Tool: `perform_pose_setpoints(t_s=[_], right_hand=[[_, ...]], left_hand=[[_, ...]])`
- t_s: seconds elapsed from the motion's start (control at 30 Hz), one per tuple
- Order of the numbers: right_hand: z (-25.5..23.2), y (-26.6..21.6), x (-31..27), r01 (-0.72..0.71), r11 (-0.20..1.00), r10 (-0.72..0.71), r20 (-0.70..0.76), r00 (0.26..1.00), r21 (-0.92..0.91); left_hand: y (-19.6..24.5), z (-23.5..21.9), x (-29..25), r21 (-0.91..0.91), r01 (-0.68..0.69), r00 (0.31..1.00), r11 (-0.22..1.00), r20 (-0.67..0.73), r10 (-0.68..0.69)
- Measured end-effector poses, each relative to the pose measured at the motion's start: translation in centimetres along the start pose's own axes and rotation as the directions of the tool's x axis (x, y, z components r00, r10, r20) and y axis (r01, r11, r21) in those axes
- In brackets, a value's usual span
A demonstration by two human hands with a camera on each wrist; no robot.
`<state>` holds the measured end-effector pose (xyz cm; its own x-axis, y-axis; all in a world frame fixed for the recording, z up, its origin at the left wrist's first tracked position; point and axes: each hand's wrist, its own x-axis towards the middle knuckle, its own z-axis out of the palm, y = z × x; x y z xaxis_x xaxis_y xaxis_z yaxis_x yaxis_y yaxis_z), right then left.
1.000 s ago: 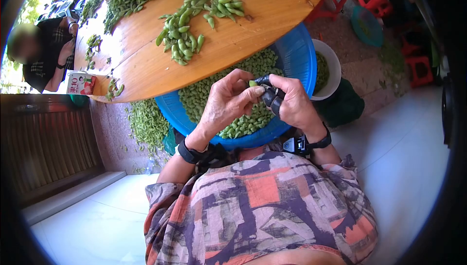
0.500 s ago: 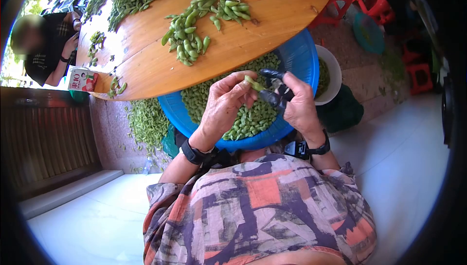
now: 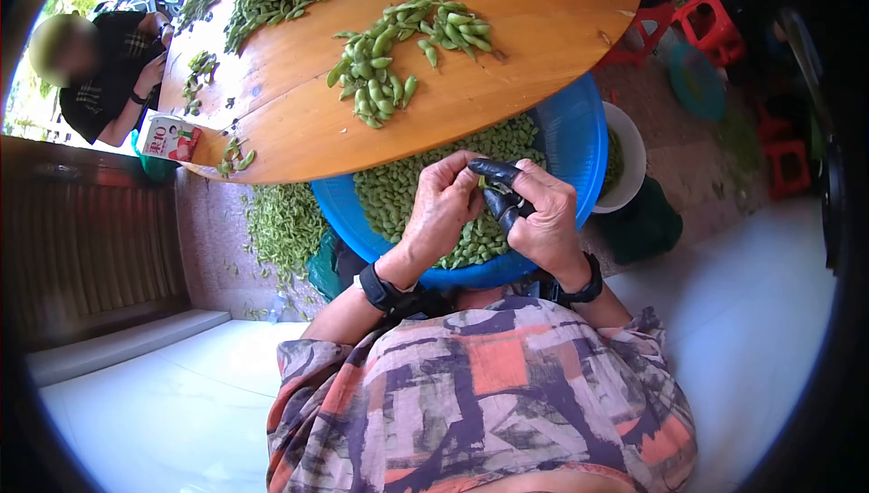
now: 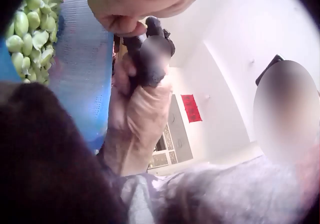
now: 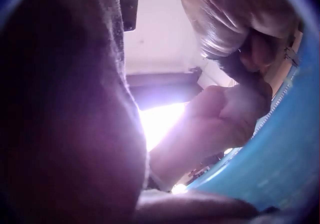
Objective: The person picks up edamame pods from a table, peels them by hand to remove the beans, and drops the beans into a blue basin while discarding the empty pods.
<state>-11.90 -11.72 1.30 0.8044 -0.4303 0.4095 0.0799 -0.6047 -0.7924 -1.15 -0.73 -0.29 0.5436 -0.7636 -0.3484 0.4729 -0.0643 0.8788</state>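
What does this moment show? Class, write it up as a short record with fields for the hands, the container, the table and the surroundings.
Left hand: pinches a green pod over the basin
Right hand: dark covers on its fingertips, working at the same pod
Container: blue basin, holding shelled green beans
Table: round wooden table with loose pods
Surroundings: white bowl beside the basin; red stools beyond

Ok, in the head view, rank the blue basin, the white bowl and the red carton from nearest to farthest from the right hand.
1. Blue basin: directly beneath the right hand.
2. White bowl: on the floor, to the right, beyond the basin's rim.
3. Red carton: far left, at the wooden table's edge.
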Motion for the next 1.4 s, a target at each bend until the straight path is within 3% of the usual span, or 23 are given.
perform_pose_setpoints(t_s=[0.13, 0.3, 0.33, 0.4, 0.43, 0.47, 0.5, 0.53, 0.57, 0.6, 0.67, 0.73, 0.87, 0.93, 0.97, 1.07, 1.13, 1.17, 1.2, 1.23, 1.27, 1.33, 1.4], right_hand=[[-0.1, 0.4, 0.5, -0.152, 0.985, 0.145, 0.083, 0.986, 0.083], [0.2, 0.5, 0.5, -0.168, 0.985, 0.172, -0.107, 0.979, 0.048], [-0.6, 0.8, 0.6, -0.3, 0.927, 0.318, -0.047, 0.947, 0.226], [-2.3, 1.6, 0.3, -0.529, 0.668, 0.542, 0.145, 0.828, 0.523], [-3.1, 2.2, -0.2, -0.35, 0.635, 0.394, 0.102, 0.914, 0.689], [-4.1, 4.3, -1.1, -0.247, 0.693, 0.298, 0.043, 0.954, 0.677], [-5.7, 3.4, -0.6, -0.257, 0.794, 0.346, -0.061, 0.936, 0.551], [-7.5, 5.8, -1.8, -0.222, 0.846, 0.339, -0.166, 0.926, 0.485], [-9.4, 5.9, -1.6, -0.443, 0.841, 0.524, -0.265, 0.81, 0.31], [-10.4, 5.5, -1.1, -0.478, 0.855, 0.358, -0.435, 0.826, -0.203], [-11.9, 6.5, -1.3, -0.417, 0.828, 0.22, -0.467, 0.857, -0.375], [-12.2, 6.5, -1.4, -0.417, 0.83, 0.234, -0.448, 0.863, -0.369], [-11.4, 6.4, -1.3, -0.436, 0.833, 0.292, -0.398, 0.87, -0.342], [-10.0, 5.5, -0.5, -0.408, 0.841, 0.256, -0.404, 0.878, -0.355], [-9.5, 5.2, -0.2, -0.373, 0.893, 0.282, -0.334, 0.9, -0.251], [-6.5, 3.8, 0.7, -0.335, 0.938, 0.346, -0.221, 0.912, 0.086], [-5.0, 3.7, 0.6, -0.319, 0.931, 0.331, -0.044, 0.943, 0.175], [-4.5, 2.9, 0.8, -0.345, 0.917, 0.35, 0.012, 0.937, 0.201], [-3.9, 1.7, 1.2, -0.371, 0.901, 0.365, 0.069, 0.929, 0.226], [-3.1, 0.3, 1.6, -0.372, 0.874, 0.37, 0.07, 0.927, 0.311], [-2.7, 0.0, 1.6, -0.374, 0.874, 0.372, 0.068, 0.926, 0.309], [-2.2, -0.3, 1.4, -0.337, 0.827, 0.325, 0.107, 0.94, 0.451], [-2.3, -0.3, 1.2, -0.327, 0.831, 0.304, 0.125, 0.944, 0.45]], left_hand=[[-0.9, 0.4, 0.0, -0.143, 0.028, 0.999, 0.989, -0.013, -0.031], [-0.7, 0.7, 0.0, -0.243, -0.025, 0.999, 0.97, 0.038, 0.035], [-0.6, 0.7, -0.1, -0.303, -0.065, 0.996, 0.951, 0.046, 0.082], [-0.1, -0.4, -0.2, -0.337, -0.031, 0.994, 0.941, 0.091, 0.066], [0.1, -1.0, -0.3, -0.09, -0.062, 0.984, 0.994, 0.164, 0.076], [0.4, -1.4, -0.4, 0.16, -0.107, 0.969, 0.981, 0.236, 0.068], [1.0, -1.6, -0.6, 0.332, -0.244, 0.941, 0.911, 0.308, 0.139], [1.6, -1.8, -0.7, 0.334, -0.246, 0.942, 0.91, 0.305, 0.143], [2.4, -2.0, -0.8, 0.548, -0.483, 0.873, 0.683, 0.366, 0.323], [3.4, -2.1, -0.9, 0.69, -0.634, 0.759, 0.349, 0.468, 0.452], [5.9, -1.7, -0.8, 0.835, -0.527, 0.71, 0.161, 0.329, 0.623], [7.5, -2.4, 0.6, 0.942, -0.298, 0.613, -0.155, 0.313, 0.726], [8.2, -4.0, 3.4, 0.97, -0.11, 0.628, -0.217, 0.237, 0.741], [8.2, -4.1, 3.8, 0.974, -0.141, 0.67, -0.178, 0.226, 0.707], [8.3, -4.1, 3.8, 0.973, -0.143, 0.672, -0.179, 0.229, 0.705], [8.6, -3.5, 3.8, 0.953, -0.263, 0.597, -0.151, 0.284, 0.751], [8.5, -2.3, 3.3, 0.883, -0.465, 0.494, -0.069, 0.323, 0.807], [8.0, -1.9, 2.8, 0.879, -0.471, 0.615, 0.078, 0.263, 0.744], [7.2, -1.4, 2.2, 0.877, -0.474, 0.616, 0.081, 0.265, 0.742], [6.4, -0.9, 1.6, 0.749, -0.491, 0.782, 0.445, 0.154, 0.603], [5.5, -0.5, 1.2, 0.533, -0.394, 0.909, 0.749, 0.108, 0.402], [4.1, -0.3, 0.6, 0.394, -0.391, 0.92, 0.832, 0.133, 0.369], [3.4, -0.2, 0.0, 0.056, -0.161, 0.984, 0.985, 0.085, 0.156]])
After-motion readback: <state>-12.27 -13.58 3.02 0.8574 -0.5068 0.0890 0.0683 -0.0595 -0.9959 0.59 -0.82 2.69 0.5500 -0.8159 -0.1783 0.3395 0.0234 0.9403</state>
